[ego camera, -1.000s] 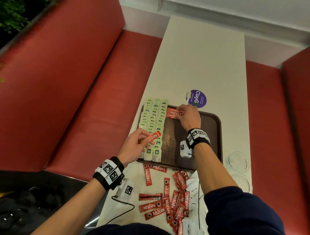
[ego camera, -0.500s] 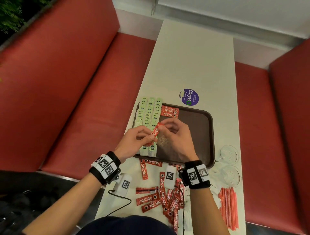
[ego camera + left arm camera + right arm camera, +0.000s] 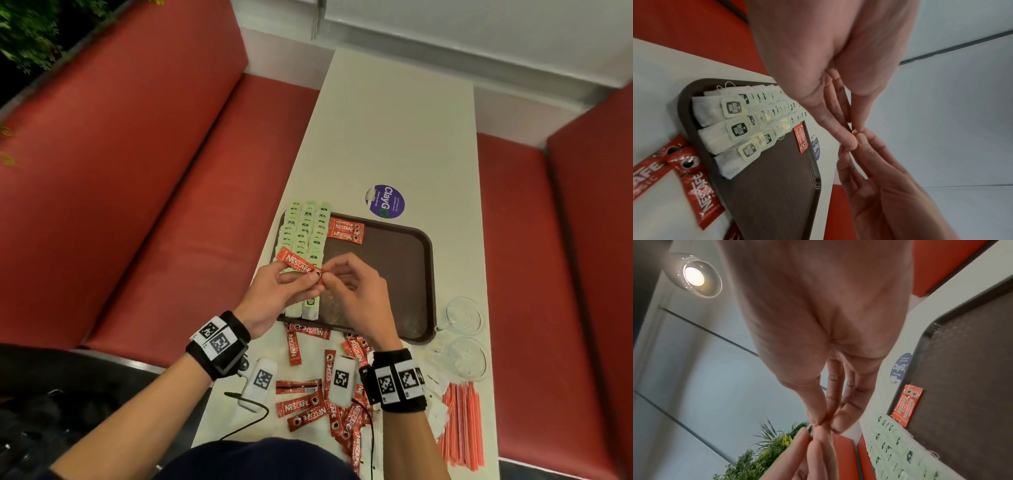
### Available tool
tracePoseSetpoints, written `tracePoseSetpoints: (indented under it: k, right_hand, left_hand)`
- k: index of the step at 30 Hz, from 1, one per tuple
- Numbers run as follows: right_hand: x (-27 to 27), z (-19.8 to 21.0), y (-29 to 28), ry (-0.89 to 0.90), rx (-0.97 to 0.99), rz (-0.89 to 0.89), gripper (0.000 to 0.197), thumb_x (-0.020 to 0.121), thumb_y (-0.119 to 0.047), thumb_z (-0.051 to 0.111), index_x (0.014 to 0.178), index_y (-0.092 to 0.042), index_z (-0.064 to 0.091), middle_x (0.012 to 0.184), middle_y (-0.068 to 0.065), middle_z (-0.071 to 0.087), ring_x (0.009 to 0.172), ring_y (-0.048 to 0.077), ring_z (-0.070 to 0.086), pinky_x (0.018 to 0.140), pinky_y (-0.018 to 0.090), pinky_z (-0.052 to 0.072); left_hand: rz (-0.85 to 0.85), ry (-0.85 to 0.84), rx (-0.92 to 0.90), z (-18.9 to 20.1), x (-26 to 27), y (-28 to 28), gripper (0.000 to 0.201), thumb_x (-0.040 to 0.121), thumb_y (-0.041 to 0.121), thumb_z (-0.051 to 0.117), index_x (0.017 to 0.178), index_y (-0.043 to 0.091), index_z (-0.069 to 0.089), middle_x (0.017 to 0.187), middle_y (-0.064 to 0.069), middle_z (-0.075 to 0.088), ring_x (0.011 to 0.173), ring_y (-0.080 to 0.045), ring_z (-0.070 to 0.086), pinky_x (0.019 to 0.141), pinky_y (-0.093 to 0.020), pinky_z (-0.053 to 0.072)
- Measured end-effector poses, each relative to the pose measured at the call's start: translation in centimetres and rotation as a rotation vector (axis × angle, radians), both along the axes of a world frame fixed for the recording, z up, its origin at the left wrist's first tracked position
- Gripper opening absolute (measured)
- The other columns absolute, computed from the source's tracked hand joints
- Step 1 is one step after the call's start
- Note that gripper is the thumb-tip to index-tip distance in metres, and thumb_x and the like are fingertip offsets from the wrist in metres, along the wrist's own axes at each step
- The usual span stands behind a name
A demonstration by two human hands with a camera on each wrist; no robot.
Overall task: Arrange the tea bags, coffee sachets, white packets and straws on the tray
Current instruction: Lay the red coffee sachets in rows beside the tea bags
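Over the tray (image 3: 423,274), both hands meet on one sachet (image 3: 297,264): the left hand (image 3: 274,294) pinches its near end, the right hand (image 3: 356,291) pinches the same tip. Coffee-laying seems underway; next it needs setting beside two sachets (image 3: 345,231), by the tea bags (image 3: 305,236).

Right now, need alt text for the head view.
Both hands, left and right, pinch one red coffee sachet above a brown tray that holds rows of tea bags and two sachets. More sachets and straws lie on the table.
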State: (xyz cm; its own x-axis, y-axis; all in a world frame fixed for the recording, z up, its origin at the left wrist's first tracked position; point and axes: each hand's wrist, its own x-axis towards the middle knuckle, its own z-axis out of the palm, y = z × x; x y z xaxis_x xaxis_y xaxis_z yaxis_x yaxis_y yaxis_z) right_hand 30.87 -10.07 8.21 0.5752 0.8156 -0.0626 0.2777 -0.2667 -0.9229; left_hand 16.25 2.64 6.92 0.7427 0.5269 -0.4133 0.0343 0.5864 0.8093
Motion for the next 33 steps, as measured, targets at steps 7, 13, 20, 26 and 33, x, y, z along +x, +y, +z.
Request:
tracePoseSetpoints:
  k: [7, 13, 20, 26, 33]
  right_hand:
    - [1.7, 0.8, -0.9, -0.149, -0.067, 0.01, 0.015, 0.102, -0.013, 0.074, 0.105, -0.028, 0.076, 0.096, -0.016, 0.077, 0.093, 0.0, 0.072, 0.082, 0.012, 0.053]
    - [1.3, -0.5, -1.0, -0.467, -0.09, 0.063, 0.027, 0.093, -0.026, 0.086, 0.119, -0.026, 0.077, 0.113, -0.01, 0.063, 0.095, 0.001, 0.062, 0.087, 0.008, 0.049]
    - [2.2, -2.0, -1.4, -0.675, -0.196, 0.094, 0.025, 0.095, -0.035, 0.081, 0.118, -0.029, 0.075, 0.113, -0.008, 0.07, 0.105, 0.014, 0.064, 0.082, 0.032, 0.058]
    - [7.5, -5.9, 0.5, -0.558, -0.346, -0.033, 0.021, 0.095, -0.037, 0.079, 0.113, -0.034, 0.069, 0.107, -0.012, 0.067, 0.1, 0.012, 0.06, 0.085, 0.036, 0.055]
    - [13.5, -10.6, 5.6, -0.431, -0.446, -0.089, 0.025, 0.092, -0.025, 0.084, 0.116, -0.025, 0.075, 0.107, -0.001, 0.067, 0.096, 0.021, 0.068, 0.09, 0.039, 0.058]
  left_hand:
    - [0.053, 0.121, 0.118, -1.2, 0.0, 1.0, 0.023, 0.098, 0.018, 0.076, 0.114, 0.001, 0.077, 0.103, -0.02, 0.079, 0.089, -0.027, 0.076, 0.081, -0.03, 0.065]
    - [0.051, 0.147, 0.178, -1.5, 1.1, 1.0, 0.021, 0.097, 0.013, 0.076, 0.111, -0.003, 0.077, 0.098, -0.024, 0.079, 0.083, -0.025, 0.076, 0.078, -0.028, 0.066]
    - [0.013, 0.172, 0.254, -2.5, 1.7, 1.1, 0.017, 0.101, 0.017, 0.074, 0.11, 0.002, 0.077, 0.095, -0.017, 0.079, 0.086, -0.027, 0.077, 0.081, -0.034, 0.066]
    - [-0.032, 0.451, 0.855, -4.7, -0.1, 2.7, 0.006, 0.105, 0.03, 0.069, 0.103, 0.026, 0.072, 0.093, 0.013, 0.076, 0.089, -0.003, 0.071, 0.079, -0.018, 0.055]
    - [-0.064, 0.754, 1.046, -9.7, -3.7, 3.7, 0.024, 0.104, 0.022, 0.064, 0.128, 0.021, 0.06, 0.113, 0.005, 0.055, 0.102, -0.023, 0.06, 0.089, -0.044, 0.055]
